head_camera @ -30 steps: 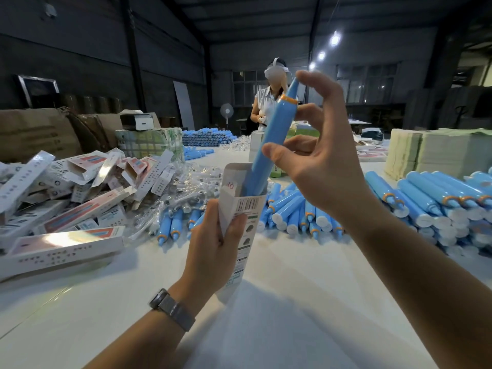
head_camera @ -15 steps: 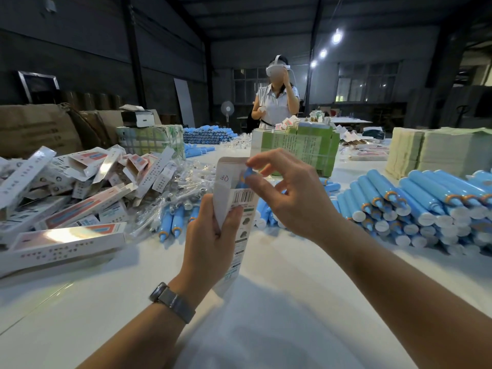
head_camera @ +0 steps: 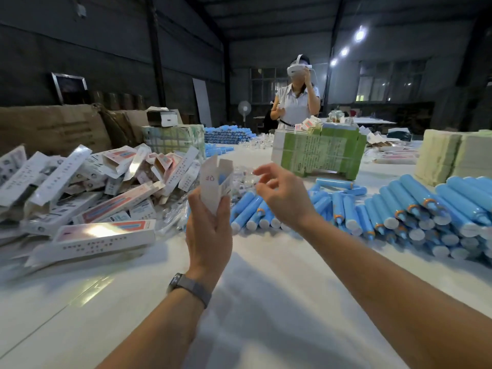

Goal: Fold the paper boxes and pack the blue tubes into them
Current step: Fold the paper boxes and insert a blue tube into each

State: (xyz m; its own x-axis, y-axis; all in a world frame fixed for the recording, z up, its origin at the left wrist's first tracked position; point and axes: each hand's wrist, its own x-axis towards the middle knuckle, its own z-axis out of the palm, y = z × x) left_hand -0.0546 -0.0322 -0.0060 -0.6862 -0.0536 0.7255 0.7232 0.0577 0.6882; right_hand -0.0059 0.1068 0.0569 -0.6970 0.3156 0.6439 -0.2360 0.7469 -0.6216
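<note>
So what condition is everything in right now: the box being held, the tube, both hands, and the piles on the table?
Paper box: upright, top flaps open.
Blue tube: inside the box, only its tip showing.
Left hand: grips the box from below.
Right hand: holds nothing, fingers loosely curled beside the box.
Pile of boxes: jumbled, some with ends open.
Loose blue tubes: lying stacked, unpacked.
Green bundle: standing on the table.
</note>
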